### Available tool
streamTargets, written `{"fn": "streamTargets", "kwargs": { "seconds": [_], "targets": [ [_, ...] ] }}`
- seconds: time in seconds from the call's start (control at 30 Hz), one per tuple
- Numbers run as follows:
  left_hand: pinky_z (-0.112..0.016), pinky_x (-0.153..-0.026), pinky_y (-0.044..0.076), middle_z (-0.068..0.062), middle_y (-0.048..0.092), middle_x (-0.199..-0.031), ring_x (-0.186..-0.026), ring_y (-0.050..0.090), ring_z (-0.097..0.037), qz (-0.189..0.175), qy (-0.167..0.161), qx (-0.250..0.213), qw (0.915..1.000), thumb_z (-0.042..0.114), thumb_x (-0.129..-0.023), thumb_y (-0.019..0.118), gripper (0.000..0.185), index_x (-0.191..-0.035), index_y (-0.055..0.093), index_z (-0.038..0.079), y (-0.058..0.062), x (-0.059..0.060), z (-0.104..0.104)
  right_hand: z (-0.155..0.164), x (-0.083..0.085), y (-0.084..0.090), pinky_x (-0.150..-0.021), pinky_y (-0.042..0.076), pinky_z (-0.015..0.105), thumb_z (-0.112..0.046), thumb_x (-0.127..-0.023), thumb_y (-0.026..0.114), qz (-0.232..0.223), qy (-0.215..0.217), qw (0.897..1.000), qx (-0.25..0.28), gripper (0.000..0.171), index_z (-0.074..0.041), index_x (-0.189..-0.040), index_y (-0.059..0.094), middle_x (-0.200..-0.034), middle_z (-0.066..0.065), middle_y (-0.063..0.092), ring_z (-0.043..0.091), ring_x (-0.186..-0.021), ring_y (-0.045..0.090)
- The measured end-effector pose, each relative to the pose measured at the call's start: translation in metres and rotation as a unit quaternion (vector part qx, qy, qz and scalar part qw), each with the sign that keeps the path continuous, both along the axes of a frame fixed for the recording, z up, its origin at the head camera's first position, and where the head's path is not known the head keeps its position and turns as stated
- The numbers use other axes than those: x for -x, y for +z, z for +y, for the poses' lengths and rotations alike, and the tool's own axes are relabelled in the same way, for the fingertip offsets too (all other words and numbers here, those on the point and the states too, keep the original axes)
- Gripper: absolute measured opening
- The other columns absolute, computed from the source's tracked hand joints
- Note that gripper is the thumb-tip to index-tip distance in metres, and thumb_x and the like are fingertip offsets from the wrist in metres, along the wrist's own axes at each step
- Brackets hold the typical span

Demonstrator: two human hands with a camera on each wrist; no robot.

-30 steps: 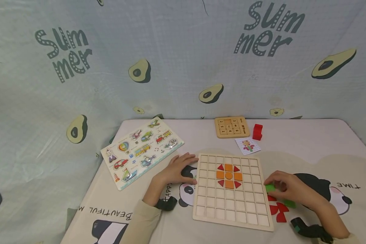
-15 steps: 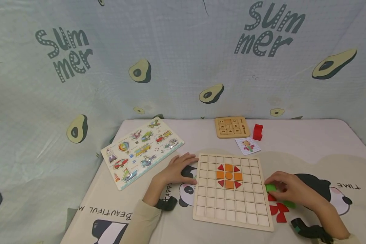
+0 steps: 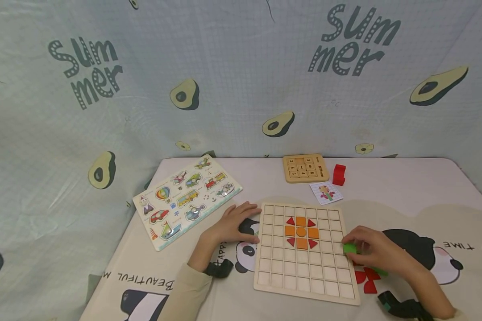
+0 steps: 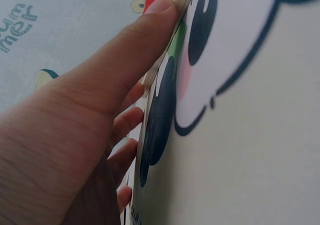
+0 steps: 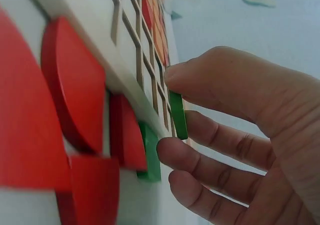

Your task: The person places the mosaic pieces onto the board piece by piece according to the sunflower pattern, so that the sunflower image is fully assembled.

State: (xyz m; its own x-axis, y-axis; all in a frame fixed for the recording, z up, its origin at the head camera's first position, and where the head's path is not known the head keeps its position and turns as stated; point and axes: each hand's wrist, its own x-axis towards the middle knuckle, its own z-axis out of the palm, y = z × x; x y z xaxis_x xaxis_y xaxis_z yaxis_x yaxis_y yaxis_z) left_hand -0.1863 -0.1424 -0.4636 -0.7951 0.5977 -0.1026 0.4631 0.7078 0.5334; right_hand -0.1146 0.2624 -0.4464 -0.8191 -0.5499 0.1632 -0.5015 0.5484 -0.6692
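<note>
Tiles point(image 3: 301, 220) fill nine board point(image 3: 290, 267) cells; right hand point(image 3: 375, 249) pinches a green piece point(image 3: 348, 248), left hand point(image 3: 230, 226) spread; red pieces point(image 3: 370, 287) lie unplaced, near right.

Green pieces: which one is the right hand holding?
The green piece pinched by the right hand, seen over the right edge of the board. The other visible green piece lies off the board, beside the red pieces.

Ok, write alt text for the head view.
A right hand pinches a green piece at the right edge of a wooden grid board; the left hand touches its left edge. Orange pieces and red triangles sit on the board, with loose red pieces beside it.
</note>
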Motion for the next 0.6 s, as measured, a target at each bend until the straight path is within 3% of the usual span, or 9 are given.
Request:
{"fn": "streamTargets", "kwargs": {
  "seconds": [0.23,0.47,0.6],
  "targets": [
    [-0.048,-0.121,0.006,-0.002,0.032,-0.157,-0.149,0.017,-0.024,0.000,-0.003,0.002,1.0000,0.048,-0.080,0.077,0.082,-0.148,0.041,0.021,-0.001,0.000,0.000,-0.015,-0.004,0.003,-0.057,0.046,0.019,-0.014,-0.082,0.078,-0.043,0.006,0.999,-0.009,0.025,-0.007,-0.104,0.068,-0.092,-0.005,0.056,0.003,-0.072,0.048],
    [-0.048,-0.121,0.006,-0.003,0.032,-0.157,-0.149,0.017,-0.025,-0.001,-0.003,-0.001,1.0000,0.047,-0.079,0.078,0.082,-0.148,0.042,0.020,0.000,0.000,0.000,-0.029,-0.006,0.002,-0.056,0.045,0.017,-0.017,-0.083,0.077,-0.020,0.034,0.999,-0.010,0.020,-0.012,-0.101,0.070,-0.093,-0.007,0.057,0.003,-0.074,0.048],
    [-0.048,-0.121,0.006,-0.003,0.032,-0.157,-0.149,0.017,-0.024,0.001,-0.004,0.001,1.0000,0.047,-0.080,0.077,0.082,-0.148,0.042,0.020,0.000,0.000,0.000,-0.037,-0.006,0.002,-0.063,0.049,0.016,-0.020,-0.085,0.076,-0.036,0.036,0.999,-0.021,0.019,-0.015,-0.102,0.071,-0.097,-0.007,0.059,0.003,-0.080,0.050]
  ]
}}
